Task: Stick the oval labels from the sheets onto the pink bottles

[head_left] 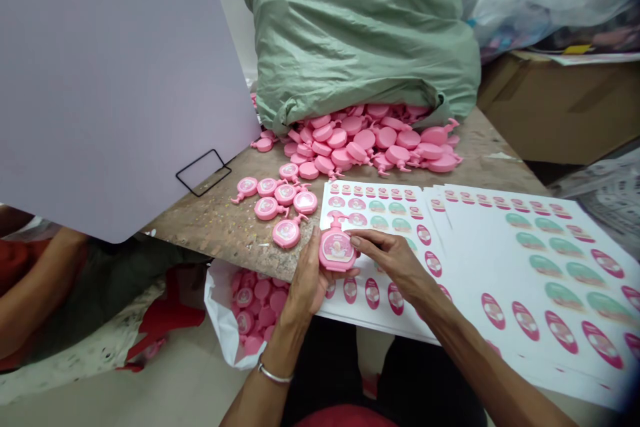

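A small pink toy pump bottle (337, 250) with a picture sticker on its front stands upright in my left hand (313, 273), whose fingers wrap round its side and base. My right hand (383, 250) has its thumb and fingertips pinched at the bottle's right edge, touching it near the sticker. Whether anything small sits between those fingertips is hidden. Under both hands lies a white sticker sheet (373, 193) with oval and round labels. Left of it, several pink bottles with stickers on them, such as one toy bottle (287, 233), rest on the wooden table (200, 220).
A green sack (365, 27) spills plain pink bottles (367, 140) at the back. More sticker sheets (475, 247) lie right. Below the table edge, a white bag (220, 307) holds pink bottles. A pale board (115, 80) blocks the left, near another person's arm (45, 287).
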A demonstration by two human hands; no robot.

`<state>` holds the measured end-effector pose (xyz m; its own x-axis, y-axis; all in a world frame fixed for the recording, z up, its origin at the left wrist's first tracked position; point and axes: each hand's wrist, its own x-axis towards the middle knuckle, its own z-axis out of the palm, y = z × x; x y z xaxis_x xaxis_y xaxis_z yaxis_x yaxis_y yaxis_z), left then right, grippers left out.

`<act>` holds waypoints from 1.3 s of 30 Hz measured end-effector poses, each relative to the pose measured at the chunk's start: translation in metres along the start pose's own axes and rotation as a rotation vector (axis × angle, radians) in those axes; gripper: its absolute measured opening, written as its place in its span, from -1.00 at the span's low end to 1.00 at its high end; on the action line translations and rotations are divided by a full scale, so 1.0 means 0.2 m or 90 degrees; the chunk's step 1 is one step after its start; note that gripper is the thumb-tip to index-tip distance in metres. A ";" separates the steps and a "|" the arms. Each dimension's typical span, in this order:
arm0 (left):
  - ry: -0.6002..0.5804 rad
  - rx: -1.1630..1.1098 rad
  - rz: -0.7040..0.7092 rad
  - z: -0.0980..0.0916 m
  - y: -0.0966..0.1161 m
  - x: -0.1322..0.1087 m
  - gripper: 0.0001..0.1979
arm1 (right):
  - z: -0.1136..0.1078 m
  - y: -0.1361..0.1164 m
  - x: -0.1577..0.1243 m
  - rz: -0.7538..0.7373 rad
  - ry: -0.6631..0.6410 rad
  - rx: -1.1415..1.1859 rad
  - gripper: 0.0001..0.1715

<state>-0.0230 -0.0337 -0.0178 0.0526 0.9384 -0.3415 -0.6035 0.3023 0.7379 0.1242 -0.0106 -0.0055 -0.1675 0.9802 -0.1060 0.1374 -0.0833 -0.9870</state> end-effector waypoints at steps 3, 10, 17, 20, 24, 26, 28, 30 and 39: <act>-0.010 0.003 0.006 0.01 0.00 0.00 -0.53 | 0.00 -0.01 0.00 0.004 0.010 -0.009 -0.59; -0.010 0.009 0.009 0.01 0.00 0.00 -0.47 | 0.00 -0.01 0.00 0.003 0.019 -0.022 -0.58; -0.002 0.010 0.006 0.02 0.01 0.00 -0.48 | 0.00 -0.01 0.00 -0.002 0.019 -0.022 -0.56; -0.011 0.008 0.008 0.03 0.02 -0.01 -0.49 | 0.00 -0.01 0.00 -0.012 0.028 -0.033 -0.58; -0.029 0.019 0.014 0.04 0.02 -0.02 -0.52 | -0.01 -0.01 0.00 -0.033 0.031 -0.043 -0.58; -0.038 0.051 0.023 0.04 0.02 -0.02 -0.55 | -0.02 0.00 0.00 -0.046 0.024 -0.056 -0.58; -0.029 0.093 0.038 0.03 0.01 -0.02 -0.55 | -0.02 0.02 0.00 -0.078 0.050 -0.121 -0.58; -0.001 0.130 0.064 0.03 -0.01 -0.02 -0.53 | -0.02 0.03 -0.01 -0.134 0.147 -0.261 -0.55; 0.201 0.354 0.189 -0.06 -0.06 0.05 -0.71 | 0.01 0.12 0.10 -0.179 0.213 -0.370 -0.38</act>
<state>-0.0249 -0.0303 -0.0372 -0.3354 0.9267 -0.1697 -0.0565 0.1600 0.9855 0.1216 0.0074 -0.0314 0.0219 0.9610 0.2759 0.6446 0.1973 -0.7386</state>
